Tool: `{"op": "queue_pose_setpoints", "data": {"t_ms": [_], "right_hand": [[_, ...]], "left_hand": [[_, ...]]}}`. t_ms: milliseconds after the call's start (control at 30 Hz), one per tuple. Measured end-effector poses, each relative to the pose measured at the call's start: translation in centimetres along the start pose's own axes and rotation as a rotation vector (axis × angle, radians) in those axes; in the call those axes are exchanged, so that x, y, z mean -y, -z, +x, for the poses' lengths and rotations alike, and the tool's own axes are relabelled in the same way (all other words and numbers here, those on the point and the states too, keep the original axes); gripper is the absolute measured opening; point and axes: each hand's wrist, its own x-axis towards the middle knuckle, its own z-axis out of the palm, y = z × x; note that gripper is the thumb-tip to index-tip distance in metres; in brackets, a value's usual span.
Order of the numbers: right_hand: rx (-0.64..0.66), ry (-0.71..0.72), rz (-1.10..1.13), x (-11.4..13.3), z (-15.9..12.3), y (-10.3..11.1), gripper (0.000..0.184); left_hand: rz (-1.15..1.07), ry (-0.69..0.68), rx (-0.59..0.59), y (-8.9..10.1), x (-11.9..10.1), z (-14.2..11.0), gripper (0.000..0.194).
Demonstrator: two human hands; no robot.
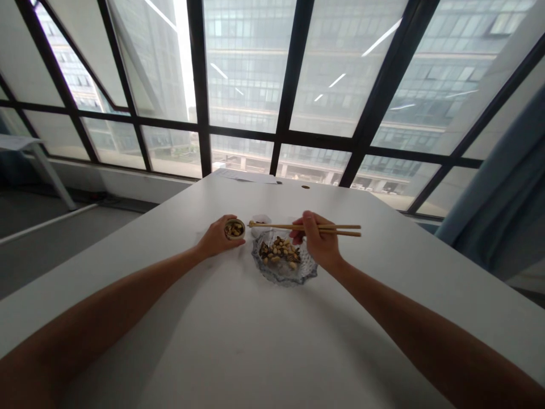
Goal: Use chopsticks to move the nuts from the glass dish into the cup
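Nearest is the glass bowl [281, 276] of shelled-looking nuts [279, 250]. At its far left the left hand's [215, 236] fingers curl around a small filled cup [234, 238], while at its far right the right hand [319, 238] grips chopsticks [336, 229], their tips beside the cup; beyond the bowl sit a small clear dish [260, 218] and, farther, paper [247, 176].
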Motion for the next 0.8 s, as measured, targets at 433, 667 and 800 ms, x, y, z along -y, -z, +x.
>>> {"op": "queue_pose_setpoints", "data": {"t_ms": [433,667,800], "right_hand": [[0.080,-0.039,-0.084,1.4,1.0,0.5,0.062],[0.405,-0.062,-0.297,1.5,-2.1,4.8,0.059],[0.346,-0.008,-0.359,1.2,-1.6,5.7,0.061]], "left_hand": [[0.009,0.018,0.003,-0.1,-0.1,0.1,0.073],[0.002,0.043,0.006,-0.1,0.0,0.1,0.075],[0.007,0.037,-0.003,-0.1,0.0,0.1,0.074]]}}
